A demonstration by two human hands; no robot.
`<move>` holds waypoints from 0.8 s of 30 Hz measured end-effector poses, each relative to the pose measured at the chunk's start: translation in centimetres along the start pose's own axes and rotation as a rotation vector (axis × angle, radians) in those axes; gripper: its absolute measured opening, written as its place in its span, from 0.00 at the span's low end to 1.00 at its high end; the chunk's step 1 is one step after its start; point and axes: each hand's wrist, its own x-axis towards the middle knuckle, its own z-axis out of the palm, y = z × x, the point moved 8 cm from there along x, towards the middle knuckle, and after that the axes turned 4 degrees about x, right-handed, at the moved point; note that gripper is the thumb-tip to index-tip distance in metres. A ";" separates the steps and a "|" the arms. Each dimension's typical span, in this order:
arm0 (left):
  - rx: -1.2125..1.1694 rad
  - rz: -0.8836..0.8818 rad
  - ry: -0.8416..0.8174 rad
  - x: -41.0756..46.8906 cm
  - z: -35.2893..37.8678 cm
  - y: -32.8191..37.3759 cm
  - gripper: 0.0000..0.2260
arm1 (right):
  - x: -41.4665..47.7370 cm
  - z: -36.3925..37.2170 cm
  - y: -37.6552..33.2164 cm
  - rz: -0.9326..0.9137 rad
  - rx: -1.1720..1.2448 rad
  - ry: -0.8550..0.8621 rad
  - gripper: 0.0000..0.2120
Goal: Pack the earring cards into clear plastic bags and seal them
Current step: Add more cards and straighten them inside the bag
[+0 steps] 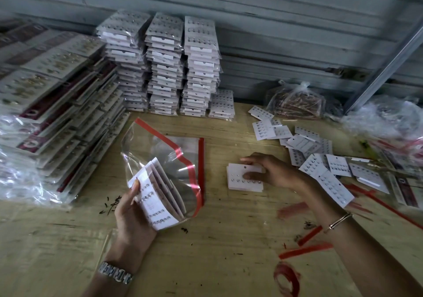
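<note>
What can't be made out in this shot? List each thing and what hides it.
Head view only.
- Number of earring cards in the clear bag: they overlap, and the left hand gripping them covers one end.
- Depth of the small stack: the right hand grips it, fingers over its face.
- Print on the maroon packs: blurred, cut by the left edge.
- Contents of the tied bag: crumpled plastic, too small.

The clear plastic bag at centre carries a red seal strip. White earring cards show rows of silvery studs. Left-side packs are white with maroon bands. The tan wooden table bears red strips at lower right.
</note>
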 end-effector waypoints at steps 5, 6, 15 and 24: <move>-0.004 -0.001 0.007 0.0 0.0 0.0 0.25 | 0.0 0.2 -0.4 -0.005 0.095 0.003 0.27; -0.003 0.001 0.010 0.0 0.0 0.0 0.25 | -0.3 0.2 -0.5 -0.011 0.112 -0.009 0.25; -0.011 -0.001 0.002 -0.1 0.2 0.1 0.25 | -4.6 1.2 -1.7 -0.175 0.287 0.162 0.24; 0.011 -0.008 0.029 -0.1 0.0 0.0 0.24 | -5.8 2.4 0.2 -0.108 0.483 0.268 0.24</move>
